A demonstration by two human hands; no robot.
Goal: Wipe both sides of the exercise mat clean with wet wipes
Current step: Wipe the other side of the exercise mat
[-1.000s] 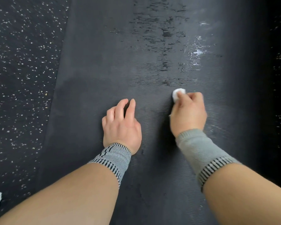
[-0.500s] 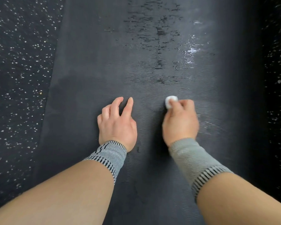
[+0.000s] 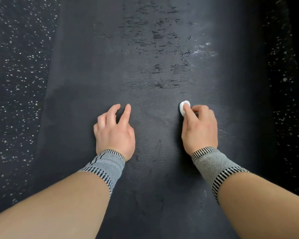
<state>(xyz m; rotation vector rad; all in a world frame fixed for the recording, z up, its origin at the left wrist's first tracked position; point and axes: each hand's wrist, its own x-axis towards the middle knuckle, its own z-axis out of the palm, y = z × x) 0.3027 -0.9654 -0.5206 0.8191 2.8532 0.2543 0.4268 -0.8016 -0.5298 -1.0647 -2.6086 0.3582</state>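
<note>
Head view looks down on a dark exercise mat [image 3: 93,75] spread over speckled floor [image 3: 16,75]. Right hand [image 3: 199,128] pinches a balled white wet wipe [image 3: 184,106] against the mat; left hand [image 3: 114,130] rests on it beside, fingers loosely bent, grasping nothing. Wet streaks [image 3: 162,49] glisten farther up.

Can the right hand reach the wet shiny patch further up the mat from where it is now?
Probably yes. The right hand, gripping the wipe, has only bare mat between it and the wet patch; nothing lies in the way.
</note>
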